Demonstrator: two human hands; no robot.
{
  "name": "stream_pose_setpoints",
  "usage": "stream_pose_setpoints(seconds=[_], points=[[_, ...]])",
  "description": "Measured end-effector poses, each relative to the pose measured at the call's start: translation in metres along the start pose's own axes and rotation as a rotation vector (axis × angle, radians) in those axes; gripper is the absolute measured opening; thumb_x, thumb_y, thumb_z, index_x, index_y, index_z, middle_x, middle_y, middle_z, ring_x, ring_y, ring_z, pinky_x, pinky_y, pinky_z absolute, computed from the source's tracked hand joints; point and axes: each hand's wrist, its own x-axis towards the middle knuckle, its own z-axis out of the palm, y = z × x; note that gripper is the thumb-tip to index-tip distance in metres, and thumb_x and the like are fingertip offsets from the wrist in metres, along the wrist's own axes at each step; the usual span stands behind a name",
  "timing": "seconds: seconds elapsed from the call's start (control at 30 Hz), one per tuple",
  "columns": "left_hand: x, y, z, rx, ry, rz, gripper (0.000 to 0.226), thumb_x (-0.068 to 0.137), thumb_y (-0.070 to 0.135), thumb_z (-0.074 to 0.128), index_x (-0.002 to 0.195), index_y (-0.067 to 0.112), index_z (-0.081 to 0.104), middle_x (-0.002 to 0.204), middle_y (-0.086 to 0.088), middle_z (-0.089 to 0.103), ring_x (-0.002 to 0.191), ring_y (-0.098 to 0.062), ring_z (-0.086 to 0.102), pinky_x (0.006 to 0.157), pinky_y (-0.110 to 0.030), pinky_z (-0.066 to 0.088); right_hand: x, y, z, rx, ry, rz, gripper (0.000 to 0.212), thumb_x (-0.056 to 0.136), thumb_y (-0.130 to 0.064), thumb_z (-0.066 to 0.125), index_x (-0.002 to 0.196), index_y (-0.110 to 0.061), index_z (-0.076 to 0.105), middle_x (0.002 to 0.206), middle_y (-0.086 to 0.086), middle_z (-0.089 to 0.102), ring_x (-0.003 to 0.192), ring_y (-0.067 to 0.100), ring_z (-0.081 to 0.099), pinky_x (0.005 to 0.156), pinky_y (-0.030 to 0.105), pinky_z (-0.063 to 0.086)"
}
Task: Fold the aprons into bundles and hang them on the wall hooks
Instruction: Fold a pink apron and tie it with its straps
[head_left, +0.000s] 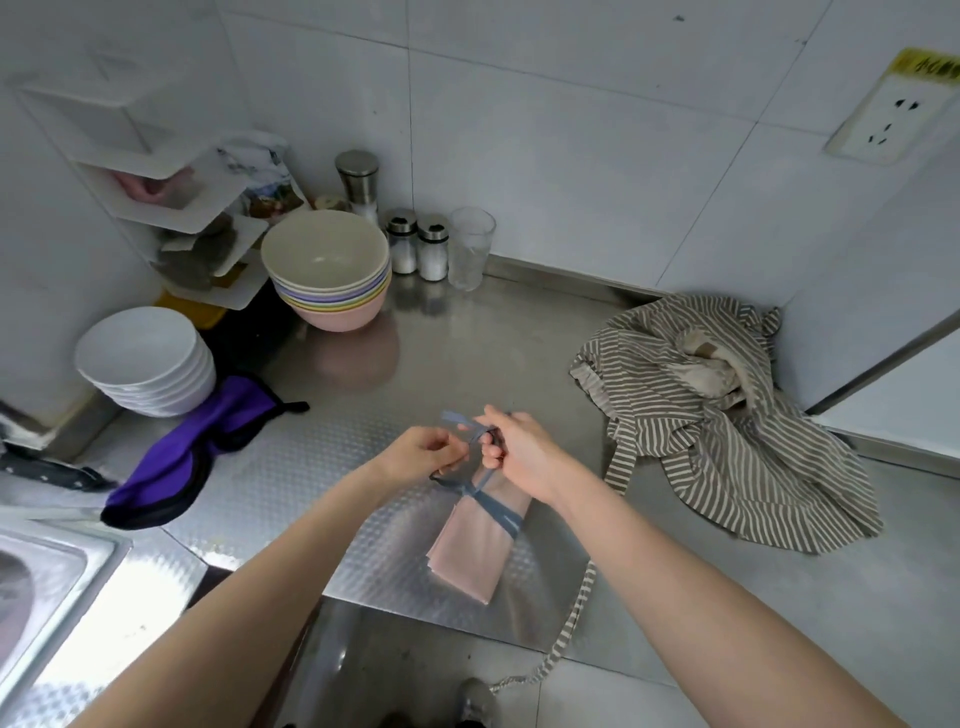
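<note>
- The left hand (423, 451) and right hand (519, 452) meet just above the counter (467, 353); each grip is closed in a pinch on the grey-blue strap (480, 491) of the pink apron (475, 540), the strap ends crossing between the fingers.
- The pink apron lies on the counter below the hands, folded into a long flat bundle, with the strap wrapped round its upper part.
- To the right, a striped apron (722, 431) sits in a loose, unfolded heap on the counter near the corner of the wall; one of its striped straps (571, 623) hangs over the counter's front edge towards the floor.
- To the left, a purple cloth with black trim (176, 457) lies flat near the sink (47, 571).
- A stack of white bowls (145, 364) stands just behind the purple cloth; what the top bowl holds cannot be seen.
- Further back, a stack of pastel bowls (327, 270) stands with the cream top bowl showing nothing in it.
- Beside it stand two small shakers (415, 244) filled with white grains, a taller steel-topped grinder (358, 182), and a clear glass (470, 247).
- A white tiered shelf (156, 171) in the left corner holds small blurred items.
</note>
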Motion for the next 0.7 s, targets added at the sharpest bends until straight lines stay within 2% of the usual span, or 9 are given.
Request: stream_pose_setpoints(seconds=[0.13, 0.2, 0.23, 0.27, 0.33, 0.37, 0.47, 0.63, 0.7], points=[[-0.002, -0.008, -0.003, -0.333, 0.098, -0.111, 0.031, 0.097, 0.016, 0.048, 0.067, 0.012, 0.055, 0.051, 0.007, 0.048, 0.052, -0.007, 0.042, 0.052, -0.018, 0.032, -0.010, -0.001, -0.008, -0.433, -0.105, -0.140, 0.019, 0.093, 0.003, 0.049, 0.103, 0.015, 0.061, 0.059, 0.004, 0.054, 0.042, 0.003, 0.046, 0.042, 0.011, 0.038], [-0.003, -0.004, -0.001, -0.537, 0.100, -0.186, 0.034, 0.099, 0.023, 0.043, 0.069, 0.011, 0.054, 0.055, 0.003, 0.050, 0.052, -0.009, 0.041, 0.048, -0.015, 0.035, -0.010, -0.002, -0.008, -0.704, -0.016, -0.240, 0.007, 0.086, 0.008, 0.058, 0.087, 0.005, 0.064, 0.049, -0.003, 0.058, 0.040, 0.001, 0.051, 0.043, 0.013, 0.044], [-0.004, -0.001, 0.000, -0.583, 0.078, -0.218, 0.037, 0.100, 0.025, 0.040, 0.069, 0.011, 0.053, 0.054, 0.002, 0.051, 0.052, -0.010, 0.040, 0.045, -0.014, 0.035, -0.009, -0.002, -0.008, -0.862, 0.055, -0.305, 0.014, 0.084, 0.005, 0.062, 0.078, -0.007, 0.058, 0.050, -0.004, 0.059, 0.042, 0.004, 0.054, 0.045, 0.018, 0.047], [-0.004, 0.002, 0.002, -0.592, 0.049, -0.243, 0.039, 0.101, 0.027, 0.037, 0.068, 0.011, 0.051, 0.052, 0.002, 0.051, 0.051, -0.011, 0.038, 0.044, -0.014, 0.035, -0.007, -0.002, -0.006, -1.042, 0.110, -0.372, 0.021, 0.084, -0.001, 0.063, 0.076, -0.015, 0.050, 0.058, 0.000, 0.062, 0.051, 0.011, 0.059, 0.052, 0.023, 0.048], [-0.006, 0.006, 0.005, -0.566, 0.001, -0.289, 0.042, 0.101, 0.027, 0.035, 0.067, 0.010, 0.053, 0.047, 0.003, 0.049, 0.043, -0.009, 0.036, 0.043, -0.015, 0.032, -0.010, -0.002, -0.001, -1.322, 0.158, -0.468, 0.014, 0.088, -0.014, 0.059, 0.086, -0.016, 0.046, 0.082, 0.012, 0.063, 0.075, 0.027, 0.060, 0.067, 0.032, 0.047], [-0.005, 0.007, 0.007, -0.552, -0.010, -0.315, 0.041, 0.101, 0.025, 0.036, 0.067, 0.010, 0.054, 0.046, 0.003, 0.048, 0.039, -0.007, 0.036, 0.042, -0.016, 0.031, -0.016, -0.004, 0.003, -1.436, 0.148, -0.503, 0.008, 0.091, -0.017, 0.055, 0.093, -0.014, 0.048, 0.090, 0.017, 0.062, 0.081, 0.031, 0.059, 0.069, 0.034, 0.045], [-0.004, 0.007, 0.008, -0.537, 0.020, -0.382, 0.036, 0.098, 0.017, 0.041, 0.065, 0.010, 0.053, 0.044, 0.002, 0.049, 0.034, -0.007, 0.036, 0.041, -0.017, 0.031, -0.025, -0.007, 0.013, -1.818, 0.063, -0.664, 0.020, 0.097, -0.020, 0.046, 0.112, -0.007, 0.045, 0.098, 0.021, 0.063, 0.089, 0.037, 0.061, 0.066, 0.037, 0.039], [-0.001, 0.000, 0.007, -0.589, 0.051, -0.379, 0.033, 0.094, 0.005, 0.046, 0.062, 0.008, 0.050, 0.039, 0.003, 0.045, 0.032, -0.006, 0.034, 0.037, -0.017, 0.031, -0.024, -0.006, 0.010, -2.038, -0.049, -0.784, 0.017, 0.096, -0.014, 0.048, 0.110, -0.005, 0.045, 0.094, 0.020, 0.065, 0.090, 0.039, 0.063, 0.064, 0.040, 0.041], [0.000, -0.006, 0.007, -0.626, 0.116, -0.353, 0.034, 0.096, 0.004, 0.044, 0.062, 0.007, 0.049, 0.037, 0.003, 0.043, 0.030, -0.006, 0.032, 0.034, -0.015, 0.028, -0.024, -0.009, 0.008, -2.124, -0.042, -0.754, 0.018, 0.096, -0.012, 0.049, 0.111, -0.005, 0.045, 0.097, 0.018, 0.065, 0.093, 0.038, 0.062, 0.066, 0.039, 0.043]])
